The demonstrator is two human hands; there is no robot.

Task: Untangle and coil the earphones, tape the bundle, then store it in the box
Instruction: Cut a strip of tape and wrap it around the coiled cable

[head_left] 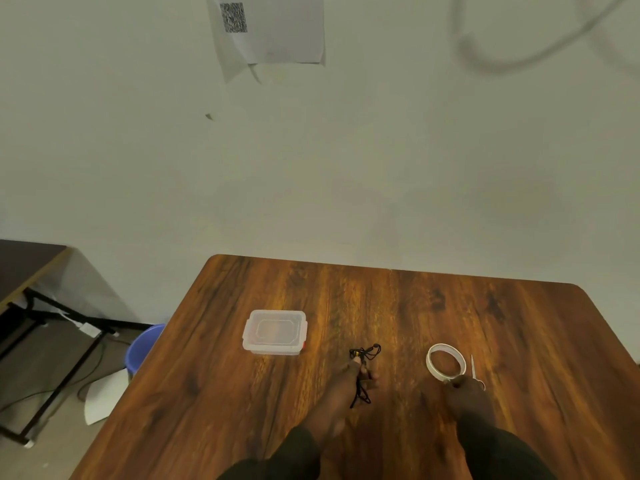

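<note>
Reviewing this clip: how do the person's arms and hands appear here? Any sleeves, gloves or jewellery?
Both hands are bare: no gloves on the left hand or the right hand, and no rings or watch can be made out, though the image is soft. Each forearm has a dark sleeve ending short of the wrist. No markings or logos show on the fabric.

Your worktop (398, 306) is warm brown with dark wood-grain streaks. The box (275, 332) on it is clear, colourless plastic with a small red spot at one corner. Your earphones (363, 355) are black with a yellow accent. The tape roll (445, 361) is white. Your sleeves (491, 452) are dark. A blue bucket (143, 348) stands beside the worktop, and the wall sheet (270, 26) is white with a black-and-white code pattern.
</note>
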